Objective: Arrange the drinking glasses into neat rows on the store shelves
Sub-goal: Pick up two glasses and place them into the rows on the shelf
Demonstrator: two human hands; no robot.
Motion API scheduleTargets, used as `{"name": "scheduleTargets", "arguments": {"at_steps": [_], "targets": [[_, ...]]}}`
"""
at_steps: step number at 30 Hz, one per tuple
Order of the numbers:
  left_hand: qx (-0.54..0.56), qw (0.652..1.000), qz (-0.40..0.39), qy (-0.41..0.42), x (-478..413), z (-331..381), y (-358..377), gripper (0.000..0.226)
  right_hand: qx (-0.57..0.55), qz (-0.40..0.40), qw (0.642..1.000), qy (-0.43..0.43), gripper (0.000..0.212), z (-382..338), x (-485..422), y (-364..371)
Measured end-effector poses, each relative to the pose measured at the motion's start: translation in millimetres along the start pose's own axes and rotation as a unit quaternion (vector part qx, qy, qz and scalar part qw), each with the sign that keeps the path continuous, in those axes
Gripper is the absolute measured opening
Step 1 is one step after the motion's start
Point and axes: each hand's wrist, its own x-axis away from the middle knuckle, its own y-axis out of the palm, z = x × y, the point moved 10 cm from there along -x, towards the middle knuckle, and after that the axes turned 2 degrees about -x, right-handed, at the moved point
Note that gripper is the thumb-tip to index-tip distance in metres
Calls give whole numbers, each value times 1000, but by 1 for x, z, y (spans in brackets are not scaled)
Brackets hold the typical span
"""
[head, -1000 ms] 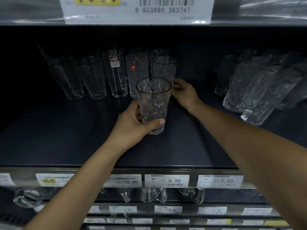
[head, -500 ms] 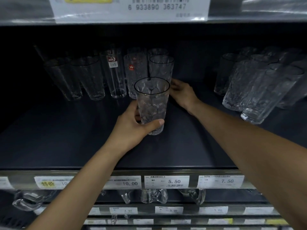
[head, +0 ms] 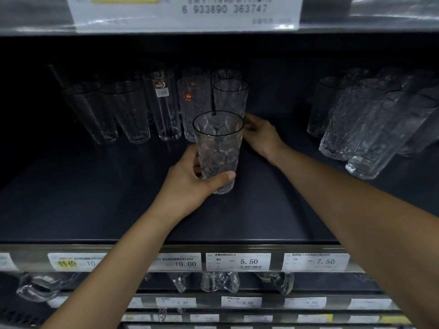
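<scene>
**Head view.** The left hand (head: 187, 184) wraps thumb and curled fingers round the lower wall of an upright faceted glass (head: 218, 150). Whether its base touches the shelf (head: 95, 198) cannot be told. Just beyond those fingers stands a matching glass (head: 230, 98). The right hand (head: 261, 136) reaches its foot with fingertips hidden, so their hold is unclear. Judged early: one column is begun, a back row (head: 133, 115) stands left of the thumb, and the crowded cluster (head: 351, 129) right of the right hand looks unsorted.

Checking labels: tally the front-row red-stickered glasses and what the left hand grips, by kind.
Tall plain clear glass, red sticker: 1
Patterned clear glass, red crown sticker: 1
Faceted clear glass gripped by left hand: 1
Total: 3
</scene>
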Motion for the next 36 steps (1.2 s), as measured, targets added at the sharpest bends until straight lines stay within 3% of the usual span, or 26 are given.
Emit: {"name": "scheduleTargets", "arguments": {"at_steps": [5, 8, 12, 15, 20, 24, 27, 36], "targets": [[-14, 1000, 8, 3, 0, 2, -2, 63, -24, 12, 1000, 16, 62, 5, -1, -3], [-28, 1000, 0, -5, -3, 4, 1, 67, -111, 87, 988, 65, 75, 13, 1, -19], [-18, 999, -33, -13, -14, 6, 13, 74, 77, 201, 972, 96, 37, 20, 8, -49], [-14, 999, -43, -11, -25, 8, 21, 70, 175, 153, 967, 107, 28, 22, 9, -45], [-54, 998, -23, 18, -40, 7, 25, 67, 232, 8, 972, 43, 42, 16, 25, -38], [-98, 994, 18, 47, -42, 8, 25, 68, 344, -68, 937, 5, 57, 24, 38, -33], [-124, 989, 36, 70, -47, 11, 25, 69, 386, -80, 919, 1, 64, 27, 42, -31], [-141, 985, 44, 93, -58, 12, 27, 69, 392, -78, 916, -7, 64, 26, 42, -29]]}}
